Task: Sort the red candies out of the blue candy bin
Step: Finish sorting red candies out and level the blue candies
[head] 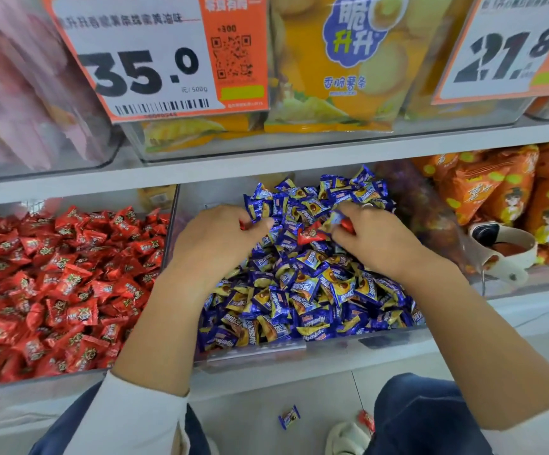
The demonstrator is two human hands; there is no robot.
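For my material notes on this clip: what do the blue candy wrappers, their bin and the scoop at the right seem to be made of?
Blue candy wrappers: glossy foil-like plastic film, judging by the crinkles and bright glints.
Bin: clear rigid plastic, probably acrylic; the candies show through its front wall.
Scoop: matte cream plastic, it seems; smooth, with no shine.

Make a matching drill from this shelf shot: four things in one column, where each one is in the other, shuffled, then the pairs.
1. left hand
2. loose red candy
3. white scoop
4. stray blue candy

A. on the floor
B. in the bin right of the blue bin
C. on the blue pile between the hands
D. pinching a red candy

Pairs: 1-D, 2-C, 3-B, 4-A
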